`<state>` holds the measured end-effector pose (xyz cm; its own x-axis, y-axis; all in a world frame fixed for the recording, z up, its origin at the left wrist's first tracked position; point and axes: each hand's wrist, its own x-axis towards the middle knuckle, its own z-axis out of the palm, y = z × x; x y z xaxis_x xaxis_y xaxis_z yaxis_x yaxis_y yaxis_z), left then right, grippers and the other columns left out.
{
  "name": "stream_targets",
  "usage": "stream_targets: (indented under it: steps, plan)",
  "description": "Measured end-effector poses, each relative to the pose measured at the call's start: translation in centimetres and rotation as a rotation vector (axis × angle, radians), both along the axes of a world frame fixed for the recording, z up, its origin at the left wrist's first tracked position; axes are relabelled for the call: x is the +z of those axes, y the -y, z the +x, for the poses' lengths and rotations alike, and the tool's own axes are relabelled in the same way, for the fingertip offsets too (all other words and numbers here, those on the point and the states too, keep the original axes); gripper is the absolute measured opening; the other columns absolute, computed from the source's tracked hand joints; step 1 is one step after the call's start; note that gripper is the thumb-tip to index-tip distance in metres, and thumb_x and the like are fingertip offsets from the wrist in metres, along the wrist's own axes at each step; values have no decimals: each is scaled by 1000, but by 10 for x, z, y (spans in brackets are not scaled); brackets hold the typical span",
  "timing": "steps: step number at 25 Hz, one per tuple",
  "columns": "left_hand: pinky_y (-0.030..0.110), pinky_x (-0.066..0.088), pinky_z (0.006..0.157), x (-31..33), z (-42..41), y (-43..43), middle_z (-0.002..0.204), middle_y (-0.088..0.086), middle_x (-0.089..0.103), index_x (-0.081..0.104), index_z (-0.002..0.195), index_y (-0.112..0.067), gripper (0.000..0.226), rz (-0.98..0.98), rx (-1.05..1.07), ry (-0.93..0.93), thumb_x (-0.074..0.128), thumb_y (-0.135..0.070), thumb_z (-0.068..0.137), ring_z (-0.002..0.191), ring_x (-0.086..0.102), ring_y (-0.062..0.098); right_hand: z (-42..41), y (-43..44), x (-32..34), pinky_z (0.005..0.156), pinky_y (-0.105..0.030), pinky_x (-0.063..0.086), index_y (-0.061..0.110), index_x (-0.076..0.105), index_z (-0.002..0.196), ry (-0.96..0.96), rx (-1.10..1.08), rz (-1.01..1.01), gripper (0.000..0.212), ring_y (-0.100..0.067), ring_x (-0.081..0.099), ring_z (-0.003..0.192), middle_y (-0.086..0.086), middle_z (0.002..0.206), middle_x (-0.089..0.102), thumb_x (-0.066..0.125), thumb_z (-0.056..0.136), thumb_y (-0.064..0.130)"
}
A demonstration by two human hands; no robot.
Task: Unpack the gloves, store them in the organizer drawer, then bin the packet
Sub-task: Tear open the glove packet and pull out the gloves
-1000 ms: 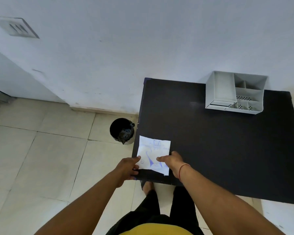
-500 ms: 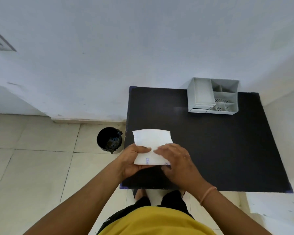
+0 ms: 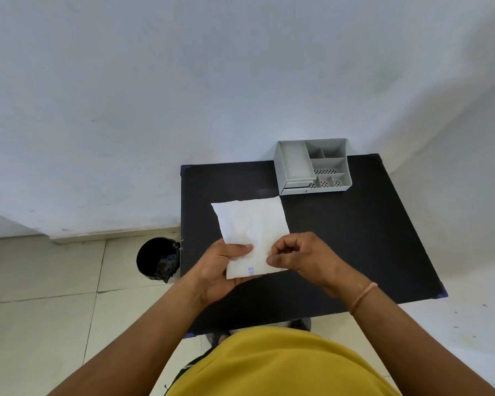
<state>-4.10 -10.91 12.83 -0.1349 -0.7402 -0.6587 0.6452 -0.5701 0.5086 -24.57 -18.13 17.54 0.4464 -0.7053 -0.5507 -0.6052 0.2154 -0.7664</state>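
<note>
A white glove packet (image 3: 252,224) with blue print is held up over the black table (image 3: 355,238). My left hand (image 3: 222,270) grips its lower left part from below, thumb on top. My right hand (image 3: 300,257) pinches its lower right edge between fingers and thumb. The gloves themselves are hidden inside the packet. A grey organizer (image 3: 313,167) with several compartments and a small drawer at its front left stands at the table's far edge against the wall. A black bin (image 3: 157,260) with a dark liner sits on the floor left of the table.
A white wall rises behind the table and on the right. Pale tiles cover the floor at left. My yellow shirt fills the bottom of the view.
The packet was lifted off the table's front left corner and turned over, plain side up. Both hands now hold it higher and nearer the table's middle.
</note>
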Motion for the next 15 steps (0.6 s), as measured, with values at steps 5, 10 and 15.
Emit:
stream_targets:
  steps: [5, 10, 15]
  plan:
    - [50, 65, 88, 7, -18, 7, 132, 18, 70, 62, 138, -21, 54, -34, -205, 57, 71, 3, 90, 123, 66, 43, -31, 7, 1, 94, -29, 58, 25, 79, 95, 14, 113, -7, 8, -14, 65, 114, 10, 121, 69, 81, 89, 21]
    - [44, 65, 83, 1, -52, 16, 129, 15, 73, 60, 142, -20, 58, -89, -157, 277, 75, 2, 91, 117, 70, 37, -45, 12, 5, 77, -23, 53, 18, 80, 97, -20, 25, 66, 15, -15, 70, 100, 3, 101, 76, 79, 91, 32]
    - [51, 64, 84, 1, -67, 27, 128, 21, 75, 65, 138, -12, 56, -27, -100, 38, 75, 2, 85, 117, 71, 43, -70, 23, 10, 78, -16, 54, 24, 84, 98, 77, -1, 36, 10, -5, 69, 103, 11, 107, 77, 82, 88, 25]
